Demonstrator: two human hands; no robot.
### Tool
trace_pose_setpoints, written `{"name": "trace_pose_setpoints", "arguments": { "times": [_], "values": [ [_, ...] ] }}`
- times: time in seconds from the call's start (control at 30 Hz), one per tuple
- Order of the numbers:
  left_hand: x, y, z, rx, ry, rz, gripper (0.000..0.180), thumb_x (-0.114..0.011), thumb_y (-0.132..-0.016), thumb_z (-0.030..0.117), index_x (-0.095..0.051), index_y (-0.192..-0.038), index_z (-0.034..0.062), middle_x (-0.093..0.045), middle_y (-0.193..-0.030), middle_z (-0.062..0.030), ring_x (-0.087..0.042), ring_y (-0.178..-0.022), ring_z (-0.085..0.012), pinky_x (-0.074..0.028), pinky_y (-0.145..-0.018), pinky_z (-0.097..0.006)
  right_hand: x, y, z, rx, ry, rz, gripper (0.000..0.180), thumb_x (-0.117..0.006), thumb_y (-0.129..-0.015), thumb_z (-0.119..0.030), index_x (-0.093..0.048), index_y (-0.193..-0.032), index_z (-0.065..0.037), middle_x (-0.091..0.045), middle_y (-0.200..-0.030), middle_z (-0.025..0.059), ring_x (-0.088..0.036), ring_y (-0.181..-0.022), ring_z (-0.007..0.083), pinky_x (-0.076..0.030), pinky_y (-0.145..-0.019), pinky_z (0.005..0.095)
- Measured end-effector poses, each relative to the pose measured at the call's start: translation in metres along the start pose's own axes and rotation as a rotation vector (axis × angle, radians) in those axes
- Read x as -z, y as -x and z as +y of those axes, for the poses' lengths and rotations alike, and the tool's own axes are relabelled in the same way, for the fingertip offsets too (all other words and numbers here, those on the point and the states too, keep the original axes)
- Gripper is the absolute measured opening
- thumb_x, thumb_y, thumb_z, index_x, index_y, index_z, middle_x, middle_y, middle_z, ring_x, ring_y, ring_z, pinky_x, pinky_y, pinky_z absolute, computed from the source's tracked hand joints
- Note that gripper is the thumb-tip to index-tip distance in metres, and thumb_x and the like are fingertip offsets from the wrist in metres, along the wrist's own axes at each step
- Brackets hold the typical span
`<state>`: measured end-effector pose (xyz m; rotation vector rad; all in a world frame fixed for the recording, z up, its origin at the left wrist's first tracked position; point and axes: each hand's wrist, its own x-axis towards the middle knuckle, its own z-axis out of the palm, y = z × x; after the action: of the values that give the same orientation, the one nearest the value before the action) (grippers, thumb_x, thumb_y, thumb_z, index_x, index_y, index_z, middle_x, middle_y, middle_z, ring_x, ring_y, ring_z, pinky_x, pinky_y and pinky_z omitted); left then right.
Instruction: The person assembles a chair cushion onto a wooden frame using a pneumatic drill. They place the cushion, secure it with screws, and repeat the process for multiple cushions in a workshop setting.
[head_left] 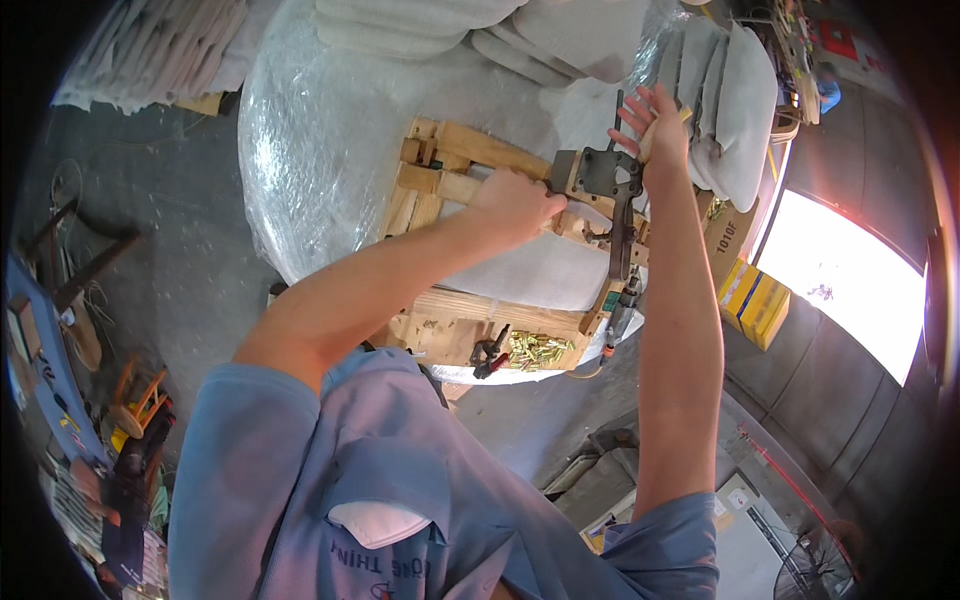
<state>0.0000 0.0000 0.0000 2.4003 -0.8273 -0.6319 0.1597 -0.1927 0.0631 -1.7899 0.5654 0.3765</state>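
Note:
A wooden frame (440,160) of pale slats lies on a round table wrapped in clear plastic film (320,130). My left hand (515,200) grips one of the frame's wooden bars near its middle. A dark metal tool (605,180) with a long handle sits over the frame's right end. My right hand (655,125) rests on the top of that tool, palm against it, fingers spread upward. A grey cushion panel (530,275) lies inside the frame below my left hand.
A pile of brass-coloured staples or screws (540,350) and a small clamp (490,355) lie on the frame's near plank. Grey cushions (720,100) are stacked at the table's far side. Yellow boxes (755,300) stand on the floor at right, stools and clutter at left.

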Motion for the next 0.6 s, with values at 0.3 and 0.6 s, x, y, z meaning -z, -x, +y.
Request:
{"name": "trace_pose_setpoints", "arguments": {
  "times": [0.3, 0.6],
  "values": [
    [-0.007, -0.002, -0.001, -0.010, -0.083, 0.047, 0.041, -0.074, -0.098, 0.038, -0.062, -0.131, 0.0187, -0.074, -0.110, -0.0058, -0.077, -0.097, -0.0280, -0.060, -0.077, -0.044, -0.002, 0.015, -0.015, -0.262, -0.119, -0.055, 0.083, -0.070, -0.090, -0.056, -0.055, -0.146, 0.003, -0.072, -0.121, 0.0162, -0.070, -0.101, 0.0295, -0.054, -0.086, 0.0484],
    [-0.009, -0.013, 0.005, 0.040, -0.028, 0.002, 0.041, -0.077, -0.095, 0.036, -0.062, -0.129, 0.0193, -0.074, -0.109, -0.0061, -0.077, -0.099, -0.0282, -0.060, -0.076, -0.043, 0.014, -0.017, 0.013, -0.250, -0.072, -0.195, 0.036, -0.075, -0.086, -0.037, -0.066, -0.100, -0.004, -0.063, -0.082, 0.0060, -0.064, -0.076, 0.0223, -0.056, -0.073, 0.0378]
  ]
}}
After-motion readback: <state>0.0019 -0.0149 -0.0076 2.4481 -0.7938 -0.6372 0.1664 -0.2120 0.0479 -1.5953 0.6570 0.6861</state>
